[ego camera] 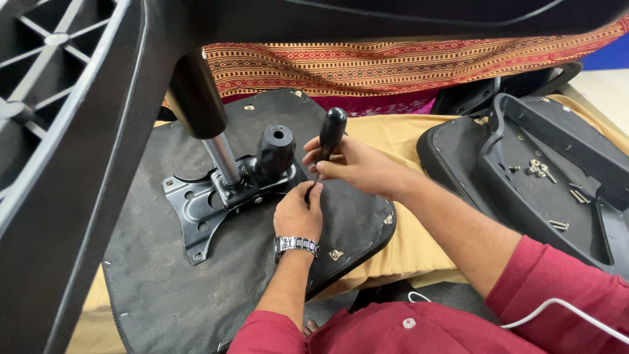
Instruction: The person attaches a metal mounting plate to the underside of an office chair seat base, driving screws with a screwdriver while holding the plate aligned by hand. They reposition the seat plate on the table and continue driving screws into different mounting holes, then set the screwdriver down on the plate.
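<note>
Two hands work together on the upturned chair seat (196,288), which lies flat so its underside faces up. On it sits the black metal mechanism plate (209,210), beside the shiny gas-lift column (223,157). The left hand (298,213) pinches the screwdriver's tip to keep it steady on the plate's edge. The right hand (357,167) has its grip closed around the black screwdriver (329,134), held nearly upright. At far right, loose screws (540,169) rest in a black plastic shell (557,170), so they cannot roll away.

Right of frame: a black plastic shell (563,141) holding loose screws (542,169). Top: a red patterned cloth (393,65) above a yellow sheet (419,242). Left edge: a black ribbed plastic frame (72,131). Lower right: a white cable (557,308).
</note>
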